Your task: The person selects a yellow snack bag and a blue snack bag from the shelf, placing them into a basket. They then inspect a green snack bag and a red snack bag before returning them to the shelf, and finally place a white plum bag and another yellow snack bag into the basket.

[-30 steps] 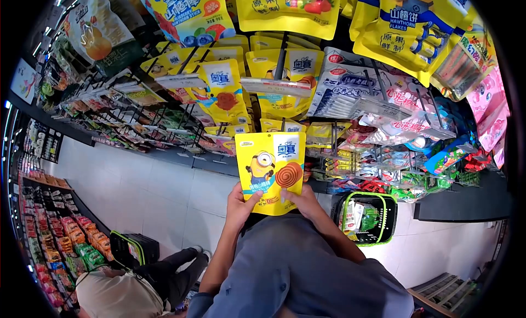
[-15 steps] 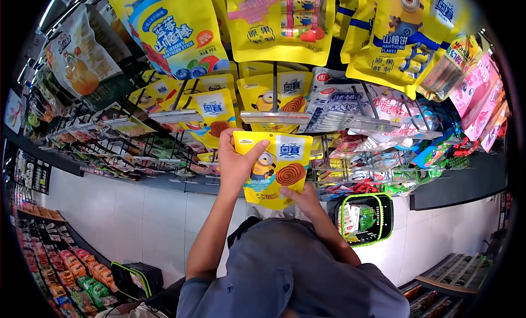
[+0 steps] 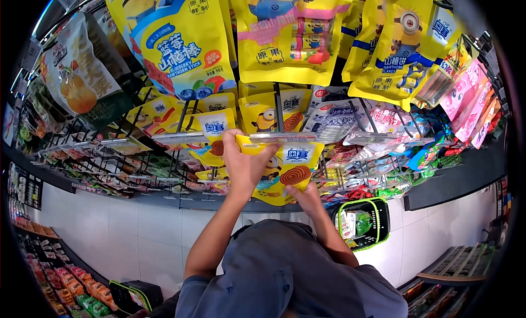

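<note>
A yellow snack bag (image 3: 296,174) with a cartoon figure and a brown spiral roll printed on it is held upright between both hands. My left hand (image 3: 247,163) grips its upper left corner, thumb across the front. Low on the right edge, my right hand (image 3: 307,197) pinches the bag with the thumb in front. A clear label holder (image 3: 282,137) on a hook end overlaps the bag's top edge. Just behind hangs a similar yellow bag (image 3: 266,112) on a hook.
Larger yellow hawthorn bags, such as a blueberry hawthorn stick bag (image 3: 181,55), hang overhead. Metal hooks with label holders jut out towards me. A black basket with a green rim (image 3: 386,222) holds some packs on the floor at right. Another basket (image 3: 134,296) stands lower left.
My hands and the bag have shifted slightly right and closer to the rack. The bag's top edge now lies under the label holder. My view has tilted a little.
</note>
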Motion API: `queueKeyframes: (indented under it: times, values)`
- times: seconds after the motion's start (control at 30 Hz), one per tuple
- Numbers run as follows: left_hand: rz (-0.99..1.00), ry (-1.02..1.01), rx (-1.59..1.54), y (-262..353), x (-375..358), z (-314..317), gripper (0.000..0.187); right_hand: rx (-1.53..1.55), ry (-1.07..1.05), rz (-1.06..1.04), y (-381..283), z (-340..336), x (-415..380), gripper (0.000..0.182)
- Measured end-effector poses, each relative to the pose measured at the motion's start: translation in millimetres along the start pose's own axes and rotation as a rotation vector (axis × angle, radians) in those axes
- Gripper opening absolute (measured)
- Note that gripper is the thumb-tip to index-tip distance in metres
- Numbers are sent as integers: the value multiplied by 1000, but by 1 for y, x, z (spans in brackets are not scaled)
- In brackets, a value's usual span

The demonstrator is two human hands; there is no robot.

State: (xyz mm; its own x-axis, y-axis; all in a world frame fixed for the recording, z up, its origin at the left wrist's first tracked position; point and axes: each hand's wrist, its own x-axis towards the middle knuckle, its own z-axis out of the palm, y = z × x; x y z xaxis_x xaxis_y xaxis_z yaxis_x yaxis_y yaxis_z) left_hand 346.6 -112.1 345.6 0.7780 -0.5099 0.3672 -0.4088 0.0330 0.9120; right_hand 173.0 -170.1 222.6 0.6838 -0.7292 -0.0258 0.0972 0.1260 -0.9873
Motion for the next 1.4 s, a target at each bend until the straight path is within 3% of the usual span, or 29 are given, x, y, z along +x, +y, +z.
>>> queueKeyframes:
  times: [0.1,0.3,0.5,0.6,0.83,1.03,1.1,1.13,1.17,1.2,1.4]
  values:
    - [158,33,-30,-6,2,1,54,-31,17,10,3,-3,3,33]
    - [52,-9,-175,0,14,0,59,-123,84,54,-10,2,7,37]
    - [167,14,-134,4,17,-1,56,-138,103,63,-15,4,4,36]
    - [182,-59,-135,1,21,-3,48,-98,113,24,-16,6,3,36]
    - [159,-58,-217,3,26,0,50,10,99,-43,-11,2,4,30]
    - [184,-52,-99,3,25,-4,43,-29,125,-57,-9,-3,8,27]
    - [251,-74,-121,-2,27,-5,38,-60,122,-42,-8,-4,10,27]
    - [254,-71,-123,0,29,-7,38,12,103,-129,-7,-2,12,27]
    - [379,-53,-61,1,32,-9,34,84,82,-213,-6,-1,13,26]
    - [503,-34,2,3,34,-12,31,83,83,-207,-4,-1,14,28]
    - [674,14,224,9,42,-18,24,-52,278,-130,0,-3,19,28]
